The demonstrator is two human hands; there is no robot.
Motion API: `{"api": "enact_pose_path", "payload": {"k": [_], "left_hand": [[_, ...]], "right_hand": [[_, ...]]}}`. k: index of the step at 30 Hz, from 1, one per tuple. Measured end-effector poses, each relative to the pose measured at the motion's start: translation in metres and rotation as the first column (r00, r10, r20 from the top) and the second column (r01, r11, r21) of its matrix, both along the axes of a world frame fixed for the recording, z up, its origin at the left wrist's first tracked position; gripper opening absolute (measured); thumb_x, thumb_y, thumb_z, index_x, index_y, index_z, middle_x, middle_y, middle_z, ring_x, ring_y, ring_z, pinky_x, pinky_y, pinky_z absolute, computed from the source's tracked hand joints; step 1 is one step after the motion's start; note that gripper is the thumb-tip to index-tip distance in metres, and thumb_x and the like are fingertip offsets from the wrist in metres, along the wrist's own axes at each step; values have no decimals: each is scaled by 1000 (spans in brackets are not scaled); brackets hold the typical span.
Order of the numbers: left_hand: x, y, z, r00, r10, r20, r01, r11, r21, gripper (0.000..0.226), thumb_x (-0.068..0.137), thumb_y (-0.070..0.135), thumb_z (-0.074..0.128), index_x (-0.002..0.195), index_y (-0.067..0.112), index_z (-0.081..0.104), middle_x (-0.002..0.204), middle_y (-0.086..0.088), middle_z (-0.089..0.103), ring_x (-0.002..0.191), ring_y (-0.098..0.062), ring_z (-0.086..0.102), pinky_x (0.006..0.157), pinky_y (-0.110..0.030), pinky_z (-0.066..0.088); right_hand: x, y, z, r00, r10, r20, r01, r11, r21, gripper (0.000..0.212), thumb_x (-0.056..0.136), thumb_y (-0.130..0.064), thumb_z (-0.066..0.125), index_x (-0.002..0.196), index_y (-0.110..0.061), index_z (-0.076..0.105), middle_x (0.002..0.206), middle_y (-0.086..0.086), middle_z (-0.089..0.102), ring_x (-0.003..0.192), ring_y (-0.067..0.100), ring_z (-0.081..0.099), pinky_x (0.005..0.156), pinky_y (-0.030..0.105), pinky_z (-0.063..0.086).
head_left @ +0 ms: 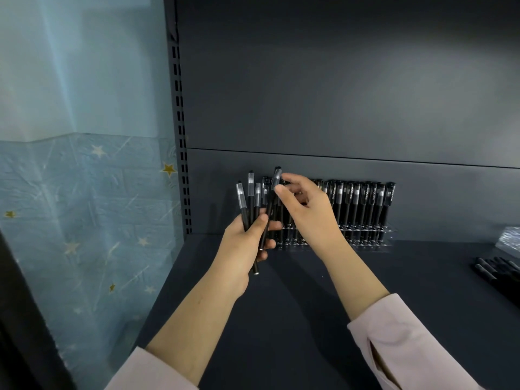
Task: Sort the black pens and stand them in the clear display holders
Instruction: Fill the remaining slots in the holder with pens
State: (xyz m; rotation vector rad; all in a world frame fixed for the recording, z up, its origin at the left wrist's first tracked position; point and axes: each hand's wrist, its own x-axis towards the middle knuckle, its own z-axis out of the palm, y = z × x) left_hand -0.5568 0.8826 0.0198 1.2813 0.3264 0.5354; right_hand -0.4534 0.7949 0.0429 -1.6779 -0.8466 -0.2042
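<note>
Pens (247, 204) stand gripped in the left hand (242, 249); just above it, the right hand (309, 212) pinches one pen (275, 181) near its top

dark shelf (309, 311) | slotted upright (180, 153) | starred blue wall (84, 220) — left | clear wrapper (510, 238) — right

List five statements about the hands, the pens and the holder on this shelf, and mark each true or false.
1. The left hand grips a bunch of black pens. True.
2. The right hand pinches a single pen near its cap. True.
3. The clear display holder stands empty. False: a row of pens stands upright in it.
4. Loose pens lie on the shelf at the far right. True.
5. The right sleeve reaches down to the wrist. False: it ends well up the forearm, which is bare.
</note>
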Motion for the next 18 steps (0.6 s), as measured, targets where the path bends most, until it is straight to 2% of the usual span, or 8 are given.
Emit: {"api": "enact_pose_path", "payload": {"k": [3, 6, 8, 10, 12, 14, 17, 18], "left_hand": [[-1, -2, 0, 1000, -26, -3, 26, 999, 46, 15, 100, 25, 54, 112, 29, 62, 87, 4, 77, 58, -7, 60, 52, -23, 43], [-1, -3, 0, 999, -50, -1, 50, 995, 92, 16, 100, 25, 54, 113, 28, 62, 87, 4, 76, 57, -6, 58, 51, -22, 41], [-1, -4, 0, 998, -66, -3, 66, 992, 104, 16, 100, 25, 54, 113, 28, 62, 87, 3, 76, 56, -7, 57, 51, -23, 41], [-1, -4, -1, 997, -73, -12, 74, 991, 109, 16, 100, 26, 53, 112, 28, 62, 87, 2, 76, 55, -8, 55, 51, -23, 39], [-1, -3, -2, 998, -59, -30, 61, 993, 98, 15, 101, 26, 52, 110, 26, 64, 83, 2, 76, 52, -8, 51, 48, -21, 37], [0, -1, -4, 998, -37, -56, 42, 996, 83, 15, 101, 26, 52, 108, 24, 64, 75, 4, 73, 50, -7, 44, 45, -20, 34], [1, 2, -5, 996, -20, -84, 26, 998, 63, 17, 101, 30, 51, 108, 20, 63, 68, 4, 64, 49, -8, 35, 42, -19, 29], [2, 2, -6, 996, -17, -87, 22, 998, 51, 18, 101, 31, 50, 108, 18, 61, 68, 3, 62, 48, -8, 34, 41, -19, 28]], "right_hand": [[-4, 1, 1, 996, 50, -73, -42, 994, 101, 29, 88, -31, 67, 115, -28, 59, 95, 0, 68, 92, 20, 64, 84, 33, 54], [-4, 0, 3, 988, 69, -141, -45, 985, 167, 27, 86, -27, 70, 107, -30, 55, 96, 7, 69, 88, 25, 64, 84, 41, 55], [-3, -2, 3, 983, 79, -168, -45, 979, 200, 27, 86, -23, 70, 107, -28, 54, 94, 9, 69, 80, 20, 62, 82, 40, 55], [-2, -4, 4, 980, 81, -182, -31, 965, 262, 30, 88, -18, 68, 112, -26, 51, 91, 9, 69, 77, 14, 62, 78, 33, 55], [1, -8, 6, 977, 66, -204, 14, 931, 365, 36, 90, -12, 65, 119, -24, 48, 92, 12, 68, 79, 13, 64, 71, 24, 54], [7, -15, 8, 978, 1, -209, 91, 897, 433, 39, 92, -11, 62, 124, -25, 46, 96, 13, 69, 81, 15, 65, 70, 23, 55], [16, -21, 6, 980, -168, -111, 198, 895, 400, 39, 94, -13, 58, 127, -27, 42, 95, 7, 69, 78, 16, 64, 76, 27, 54], [18, -22, 5, 976, -209, -62, 217, 902, 373, 40, 95, -13, 56, 129, -26, 41, 95, 5, 69, 78, 16, 63, 76, 24, 52]]}}
